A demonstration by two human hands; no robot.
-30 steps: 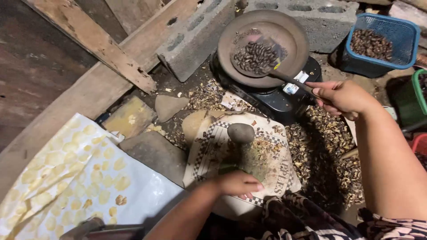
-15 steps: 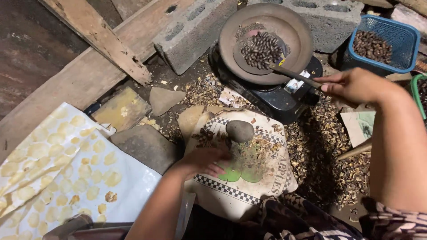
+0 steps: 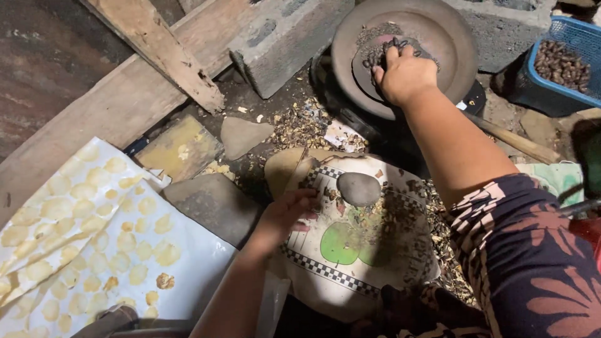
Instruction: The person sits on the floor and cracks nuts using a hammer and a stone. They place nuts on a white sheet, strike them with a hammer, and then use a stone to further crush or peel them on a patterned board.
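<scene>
At ten to twelve o'clock run long wooden planks (image 3: 94, 119) with a grey concrete block (image 3: 285, 37) against them, and at seven to nine o'clock lies a white sheet (image 3: 188, 263) spread with pale yellow kernels (image 3: 81, 231). Near the centre, toward five o'clock, sits a patterned sack (image 3: 350, 275) with a checkered border and a green patch, strewn with broken shells (image 3: 400, 219). At one o'clock the round dark pan (image 3: 444, 44) rests on a black burner (image 3: 476, 100), and a blue basket (image 3: 582, 37) of dark nuts sits at two o'clock. The right hand (image 3: 405, 75) now reaches into the pan, fingers curled down onto the heap of roasted nuts (image 3: 375, 53); whether it has closed on any cannot be told. Half a second ago that hand held a stirring tool at the pan's edge; the tool's wooden handle (image 3: 513, 141) now lies free at three o'clock. The left hand (image 3: 288, 209) rests on the sack's left edge with fingers loosely bent, nothing visibly held, in about the same place as half a second ago. A smooth grey stone (image 3: 359, 188) lies on the sack just beside it.
</scene>
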